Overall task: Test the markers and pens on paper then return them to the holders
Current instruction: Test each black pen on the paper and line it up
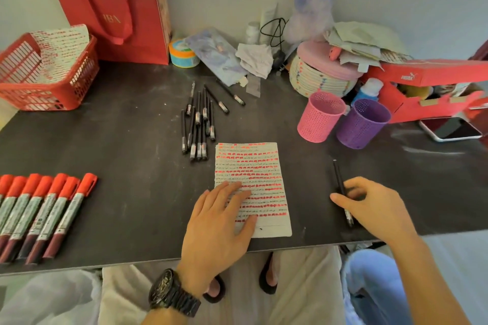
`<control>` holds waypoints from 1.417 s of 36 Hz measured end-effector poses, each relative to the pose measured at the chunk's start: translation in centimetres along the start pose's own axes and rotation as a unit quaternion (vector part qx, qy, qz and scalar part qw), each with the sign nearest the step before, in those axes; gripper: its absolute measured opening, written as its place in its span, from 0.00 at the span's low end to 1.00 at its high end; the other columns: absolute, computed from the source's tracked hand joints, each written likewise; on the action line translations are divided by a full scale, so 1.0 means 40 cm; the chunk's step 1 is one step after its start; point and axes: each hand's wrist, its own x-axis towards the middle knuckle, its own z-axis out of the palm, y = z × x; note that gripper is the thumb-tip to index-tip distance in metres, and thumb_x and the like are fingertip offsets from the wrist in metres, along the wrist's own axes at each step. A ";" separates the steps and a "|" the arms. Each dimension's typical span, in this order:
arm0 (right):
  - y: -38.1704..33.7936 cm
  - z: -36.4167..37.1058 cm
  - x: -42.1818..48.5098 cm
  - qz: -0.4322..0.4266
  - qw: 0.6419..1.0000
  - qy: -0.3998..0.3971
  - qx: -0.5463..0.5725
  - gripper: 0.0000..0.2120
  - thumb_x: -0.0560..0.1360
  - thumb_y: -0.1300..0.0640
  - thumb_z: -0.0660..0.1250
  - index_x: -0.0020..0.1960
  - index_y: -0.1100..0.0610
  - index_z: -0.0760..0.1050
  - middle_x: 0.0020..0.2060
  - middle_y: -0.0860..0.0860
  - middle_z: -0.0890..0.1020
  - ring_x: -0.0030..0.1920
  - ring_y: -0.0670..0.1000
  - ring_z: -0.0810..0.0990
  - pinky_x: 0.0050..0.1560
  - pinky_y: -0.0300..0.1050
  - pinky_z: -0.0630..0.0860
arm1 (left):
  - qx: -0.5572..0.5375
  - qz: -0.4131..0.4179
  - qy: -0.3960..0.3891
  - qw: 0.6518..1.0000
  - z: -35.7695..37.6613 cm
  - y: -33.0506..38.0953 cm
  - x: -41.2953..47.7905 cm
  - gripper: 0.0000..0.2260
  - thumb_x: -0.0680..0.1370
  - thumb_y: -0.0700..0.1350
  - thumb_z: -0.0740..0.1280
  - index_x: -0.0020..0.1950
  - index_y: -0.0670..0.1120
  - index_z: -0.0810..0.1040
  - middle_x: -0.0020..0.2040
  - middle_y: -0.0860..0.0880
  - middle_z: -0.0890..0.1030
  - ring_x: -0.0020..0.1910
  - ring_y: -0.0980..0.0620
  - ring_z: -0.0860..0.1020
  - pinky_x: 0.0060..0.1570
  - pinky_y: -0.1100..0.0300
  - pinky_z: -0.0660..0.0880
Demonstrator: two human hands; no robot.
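The left hand is lying flat on the paper, with straight fingers pressing its lower left part against the tabletop. The sheet is almost full of red marks and thin written lines; only a narrow strip at the bottom is looking free.

The right hand is curling over a single black pen, which is lying on the tabletop just to the right of the paper. The thumb is on one side of the pen and the fingers on the other, but I cannot tell whether the pinch is already closed on it.

I think the step in hand is taking this pen for a test stroke. To do it well, the hand is needing a grip near the writing end, and it is not clear to me which end that is. The left hand should be holding the sheet firmly, and the stroke should be going in the free bottom strip.

The pink holder and the purple holder are standing further back on the right, and I see nothing sticking out of them. More black pens are lying beyond the paper, and red markers are lying in a row at the far left.
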 end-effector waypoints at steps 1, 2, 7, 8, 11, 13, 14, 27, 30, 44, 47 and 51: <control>-0.003 -0.001 0.002 -0.001 1.000 0.002 -0.003 0.12 0.71 0.43 0.76 0.40 0.38 0.72 0.39 0.38 0.80 0.42 0.47 0.78 0.44 0.45 0.70 | 0.002 -0.001 -0.003 1.000 -0.002 0.000 0.000 0.25 0.79 0.64 0.54 0.73 0.57 0.72 0.75 0.57 0.69 0.76 0.53 0.64 0.77 0.53 0.53; -0.006 -0.001 0.005 -0.002 1.000 0.005 -0.006 0.12 0.71 0.43 0.76 0.41 0.38 0.72 0.39 0.38 0.80 0.42 0.48 0.77 0.45 0.45 0.69 | 0.003 -0.002 -0.006 1.000 -0.003 -0.001 0.000 0.25 0.80 0.64 0.53 0.74 0.57 0.71 0.76 0.57 0.68 0.76 0.54 0.63 0.77 0.54 0.51; -0.001 0.010 0.016 0.005 0.999 0.031 0.018 0.09 0.73 0.44 0.75 0.48 0.44 0.77 0.35 0.35 0.81 0.42 0.46 0.77 0.45 0.44 0.69 | -0.010 -0.003 -0.006 1.000 -0.007 -0.002 0.000 0.25 0.80 0.64 0.54 0.73 0.57 0.71 0.76 0.57 0.68 0.77 0.53 0.63 0.78 0.52 0.53; -0.001 0.013 0.016 0.007 0.999 0.040 0.025 0.08 0.73 0.44 0.74 0.47 0.45 0.78 0.35 0.34 0.80 0.42 0.45 0.78 0.43 0.43 0.69 | -0.013 -0.002 -0.004 1.000 -0.006 -0.002 0.000 0.24 0.80 0.64 0.54 0.73 0.57 0.72 0.75 0.57 0.68 0.76 0.53 0.64 0.78 0.52 0.54; -0.004 0.020 0.015 0.005 0.998 0.057 0.012 0.05 0.75 0.45 0.73 0.47 0.46 0.81 0.35 0.35 0.80 0.38 0.41 0.78 0.39 0.37 0.67 | -0.018 0.000 0.001 1.000 -0.001 -0.005 -0.002 0.24 0.79 0.63 0.56 0.72 0.57 0.72 0.75 0.57 0.69 0.76 0.53 0.64 0.78 0.51 0.56; -0.004 0.025 0.016 0.002 0.998 0.063 -0.009 0.06 0.76 0.45 0.72 0.50 0.46 0.82 0.37 0.40 0.82 0.39 0.44 0.79 0.41 0.40 0.69 | -0.019 0.001 0.002 1.000 0.001 -0.008 -0.002 0.24 0.79 0.64 0.56 0.72 0.57 0.72 0.75 0.57 0.69 0.76 0.53 0.64 0.78 0.51 0.55; -0.002 0.028 0.017 0.005 0.998 0.067 -0.015 0.08 0.76 0.45 0.71 0.51 0.47 0.82 0.38 0.41 0.82 0.41 0.46 0.79 0.43 0.42 0.70 | -0.020 0.000 0.002 1.000 0.002 -0.009 -0.002 0.24 0.79 0.63 0.56 0.72 0.57 0.71 0.75 0.57 0.69 0.76 0.53 0.64 0.78 0.51 0.55; 0.003 0.053 0.014 0.002 0.993 0.113 -0.023 0.07 0.76 0.47 0.71 0.53 0.48 0.80 0.37 0.41 0.80 0.41 0.47 0.77 0.46 0.46 0.73 | -0.025 -0.001 0.005 1.000 0.002 -0.008 0.000 0.23 0.80 0.64 0.56 0.71 0.58 0.72 0.75 0.58 0.69 0.76 0.53 0.65 0.77 0.53 0.52; -0.002 0.064 0.008 0.001 0.993 0.118 -0.011 0.05 0.77 0.51 0.71 0.53 0.48 0.80 0.38 0.40 0.79 0.41 0.49 0.77 0.47 0.47 0.73 | -0.021 -0.004 0.004 1.000 0.001 -0.007 0.000 0.23 0.80 0.64 0.56 0.72 0.58 0.71 0.75 0.58 0.69 0.76 0.53 0.65 0.76 0.53 0.50; -0.015 0.071 -0.027 -0.015 0.985 0.164 0.051 0.06 0.78 0.52 0.68 0.54 0.50 0.80 0.43 0.48 0.80 0.40 0.49 0.77 0.47 0.46 0.70 | -0.031 0.002 0.025 0.999 0.002 -0.001 -0.002 0.22 0.79 0.62 0.58 0.71 0.56 0.73 0.74 0.56 0.70 0.75 0.53 0.66 0.77 0.49 0.58; -0.040 0.081 -0.049 -0.043 0.977 0.197 0.064 0.06 0.78 0.55 0.69 0.54 0.51 0.80 0.43 0.48 0.79 0.46 0.53 0.77 0.48 0.47 0.70 | -0.030 0.001 0.027 0.999 0.001 -0.003 -0.003 0.22 0.79 0.62 0.58 0.71 0.56 0.73 0.74 0.56 0.71 0.75 0.52 0.66 0.77 0.48 0.59; -0.088 0.128 -0.077 -0.106 0.973 0.195 0.063 0.08 0.76 0.56 0.70 0.55 0.51 0.81 0.48 0.48 0.81 0.51 0.50 0.73 0.49 0.45 0.67 | -0.029 0.001 0.026 0.999 -0.002 -0.001 -0.008 0.22 0.80 0.62 0.58 0.71 0.56 0.73 0.74 0.57 0.70 0.76 0.53 0.65 0.77 0.52 0.54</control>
